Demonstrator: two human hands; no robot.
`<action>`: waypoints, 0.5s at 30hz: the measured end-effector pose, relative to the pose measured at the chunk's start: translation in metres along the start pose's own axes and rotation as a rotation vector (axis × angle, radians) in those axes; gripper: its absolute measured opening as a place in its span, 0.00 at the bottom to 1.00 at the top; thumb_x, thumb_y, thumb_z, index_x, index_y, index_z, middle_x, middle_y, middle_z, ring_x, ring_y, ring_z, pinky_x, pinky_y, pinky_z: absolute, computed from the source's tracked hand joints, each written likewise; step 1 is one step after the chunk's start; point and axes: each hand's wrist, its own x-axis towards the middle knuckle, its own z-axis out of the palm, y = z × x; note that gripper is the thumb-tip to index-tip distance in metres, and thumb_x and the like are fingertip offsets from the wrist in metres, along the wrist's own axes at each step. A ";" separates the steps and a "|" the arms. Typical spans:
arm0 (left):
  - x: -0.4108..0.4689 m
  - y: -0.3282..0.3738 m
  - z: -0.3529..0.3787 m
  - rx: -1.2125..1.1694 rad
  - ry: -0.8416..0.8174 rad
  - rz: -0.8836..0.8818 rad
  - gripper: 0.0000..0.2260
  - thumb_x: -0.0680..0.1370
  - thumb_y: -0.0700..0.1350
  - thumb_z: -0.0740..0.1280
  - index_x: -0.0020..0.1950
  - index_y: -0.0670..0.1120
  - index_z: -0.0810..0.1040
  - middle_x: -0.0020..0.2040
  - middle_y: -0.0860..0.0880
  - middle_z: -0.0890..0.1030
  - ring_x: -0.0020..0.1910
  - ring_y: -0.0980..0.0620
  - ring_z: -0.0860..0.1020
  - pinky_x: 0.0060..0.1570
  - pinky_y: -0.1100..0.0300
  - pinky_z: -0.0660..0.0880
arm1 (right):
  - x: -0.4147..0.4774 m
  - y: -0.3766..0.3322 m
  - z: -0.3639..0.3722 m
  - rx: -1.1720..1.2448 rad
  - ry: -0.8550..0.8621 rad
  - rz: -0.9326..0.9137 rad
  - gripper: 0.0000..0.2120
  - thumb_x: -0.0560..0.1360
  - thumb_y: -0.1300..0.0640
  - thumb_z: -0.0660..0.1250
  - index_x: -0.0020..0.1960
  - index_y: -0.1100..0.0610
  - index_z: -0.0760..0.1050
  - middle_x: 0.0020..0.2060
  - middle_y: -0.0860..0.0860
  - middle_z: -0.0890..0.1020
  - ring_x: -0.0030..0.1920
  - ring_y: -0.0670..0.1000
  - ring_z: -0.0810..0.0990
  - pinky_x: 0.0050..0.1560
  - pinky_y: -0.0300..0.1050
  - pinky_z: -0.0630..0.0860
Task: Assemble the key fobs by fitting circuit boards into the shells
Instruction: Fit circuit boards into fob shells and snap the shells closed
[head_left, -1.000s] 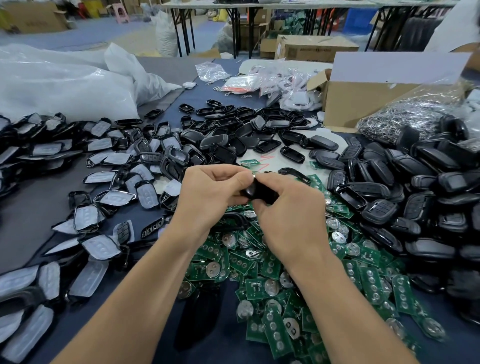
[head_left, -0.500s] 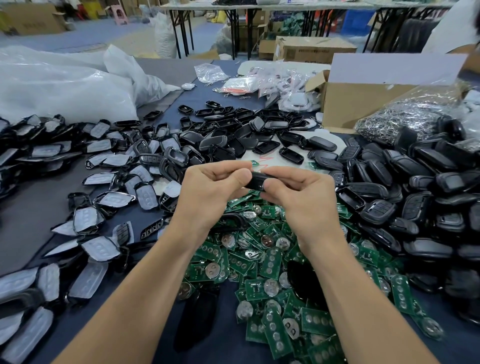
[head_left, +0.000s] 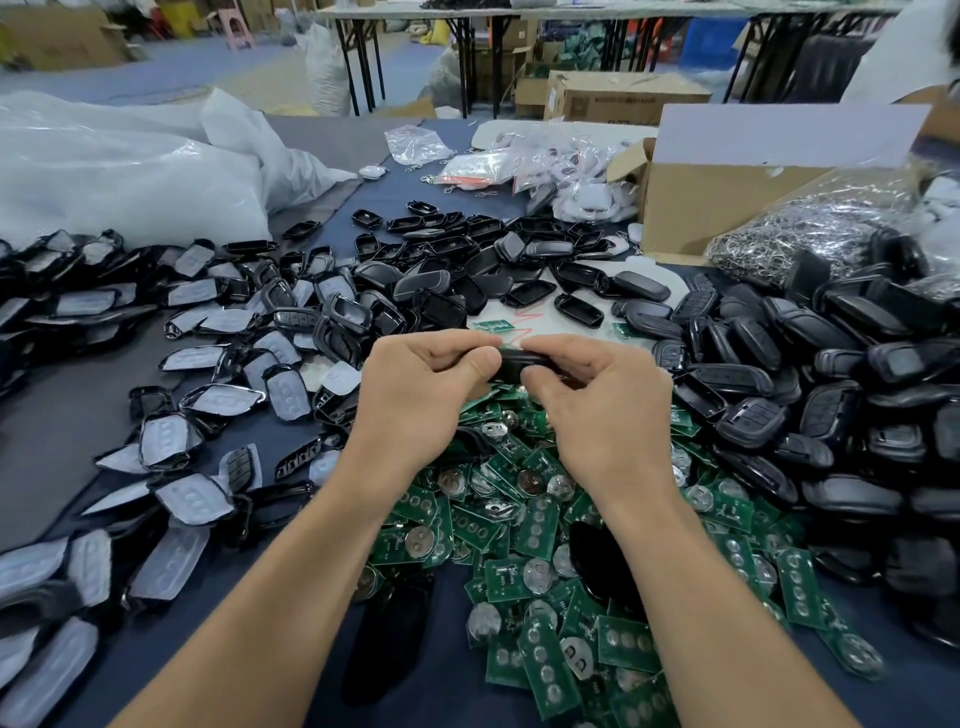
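Note:
A black key fob shell (head_left: 519, 360) is held level between my two hands above the table's middle. My left hand (head_left: 415, 400) pinches its left end with thumb and curled fingers. My right hand (head_left: 602, 405) grips its right end the same way. Most of the shell is hidden by my fingers, so I cannot tell whether a board sits inside. Under my hands lies a heap of green circuit boards (head_left: 540, 525) with round silver battery clips.
Assembled black fobs (head_left: 810, 384) are piled at the right. Open shell halves with grey button pads (head_left: 197, 405) spread over the left. More black shells (head_left: 467, 270) lie behind. A cardboard box (head_left: 696, 202) and a bag of metal rings (head_left: 810, 228) stand back right.
Both hands have risen a little and moved away from me with the shell. My right hand turned, so the shell now lies level between the two thumbs.

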 end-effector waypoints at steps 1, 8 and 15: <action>-0.001 0.001 0.001 -0.052 -0.002 -0.030 0.11 0.78 0.38 0.75 0.48 0.55 0.89 0.44 0.52 0.89 0.46 0.53 0.88 0.47 0.58 0.85 | -0.001 0.000 0.001 -0.007 0.009 -0.018 0.12 0.73 0.58 0.77 0.54 0.45 0.87 0.44 0.40 0.88 0.47 0.43 0.87 0.56 0.50 0.83; 0.002 0.004 -0.018 -0.149 -0.279 -0.010 0.21 0.73 0.30 0.76 0.62 0.48 0.85 0.52 0.45 0.89 0.52 0.48 0.87 0.53 0.60 0.81 | 0.005 0.002 -0.002 0.196 -0.039 0.116 0.14 0.73 0.63 0.76 0.45 0.43 0.87 0.41 0.43 0.88 0.43 0.48 0.88 0.48 0.49 0.84; 0.005 0.000 -0.017 -0.135 -0.199 -0.001 0.18 0.72 0.31 0.77 0.61 0.43 0.86 0.50 0.45 0.89 0.49 0.49 0.87 0.49 0.62 0.81 | 0.004 0.002 -0.007 0.128 -0.219 0.052 0.21 0.65 0.61 0.78 0.53 0.41 0.85 0.46 0.37 0.88 0.47 0.39 0.86 0.48 0.30 0.79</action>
